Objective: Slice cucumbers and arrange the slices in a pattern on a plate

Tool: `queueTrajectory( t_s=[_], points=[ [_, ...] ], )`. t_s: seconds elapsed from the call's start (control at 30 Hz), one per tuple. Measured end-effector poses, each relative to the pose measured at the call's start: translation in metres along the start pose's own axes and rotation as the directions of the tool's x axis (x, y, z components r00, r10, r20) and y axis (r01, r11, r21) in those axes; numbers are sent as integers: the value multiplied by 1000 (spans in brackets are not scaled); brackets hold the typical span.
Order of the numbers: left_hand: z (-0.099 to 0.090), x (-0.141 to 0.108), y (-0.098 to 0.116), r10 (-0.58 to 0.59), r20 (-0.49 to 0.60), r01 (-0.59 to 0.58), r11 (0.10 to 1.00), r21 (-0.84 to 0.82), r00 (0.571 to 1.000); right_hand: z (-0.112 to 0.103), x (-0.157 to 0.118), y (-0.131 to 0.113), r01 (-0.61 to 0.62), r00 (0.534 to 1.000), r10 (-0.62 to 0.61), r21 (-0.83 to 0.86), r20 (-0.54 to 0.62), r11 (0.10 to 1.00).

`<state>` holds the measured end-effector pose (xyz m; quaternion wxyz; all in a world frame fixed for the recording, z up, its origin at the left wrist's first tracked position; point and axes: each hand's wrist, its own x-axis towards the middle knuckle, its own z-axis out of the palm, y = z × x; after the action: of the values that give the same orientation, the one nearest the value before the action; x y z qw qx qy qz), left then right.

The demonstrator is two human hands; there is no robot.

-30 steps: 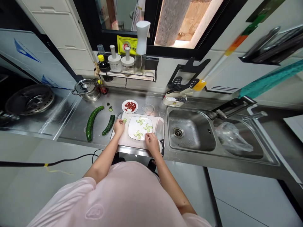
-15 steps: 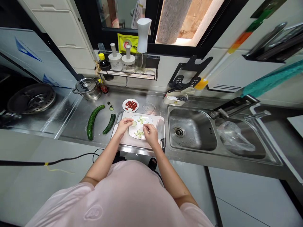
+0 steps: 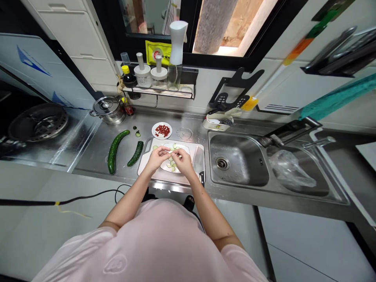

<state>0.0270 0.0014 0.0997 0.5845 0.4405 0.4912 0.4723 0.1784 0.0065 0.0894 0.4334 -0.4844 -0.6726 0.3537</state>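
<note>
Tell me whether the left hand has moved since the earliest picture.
Yes, rightward: against the cutting board, the left hand has gone from the board's left side to reach over the white plate.

The left hand (image 3: 156,159) and right hand (image 3: 183,162) hide part of the plate (image 3: 165,167); we cannot tell what the fingers (image 3: 163,149) pinch. A teal cloth (image 3: 337,98) leaves frame.
</note>
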Motion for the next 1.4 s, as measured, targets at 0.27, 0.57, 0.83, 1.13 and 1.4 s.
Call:
queueTrajectory(
  t_s=[0.27,0.57,0.83,1.13,1.4],
  points=[
    [-2,-1,-8,-43,-97,52,994,91,994,-5,-1,0,25,999,-24,14,-40,1000],
    [3,-6,-11,-365,156,388,909,-155,918,-10,-3,-2,93,995,-94,-50,-18,994],
    [3,-2,-8,-420,119,436,869,-234,900,-13,-4,-4,163,986,-158,-105,56,981],
    [-3,3,-11,-303,38,303,929,-212,952,-9,-4,3,156,987,-151,-117,56,981],
    [-6,11,-19,-188,-74,183,980,-76,979,-8,-3,7,134,990,-126,-152,62,979]
  ],
)
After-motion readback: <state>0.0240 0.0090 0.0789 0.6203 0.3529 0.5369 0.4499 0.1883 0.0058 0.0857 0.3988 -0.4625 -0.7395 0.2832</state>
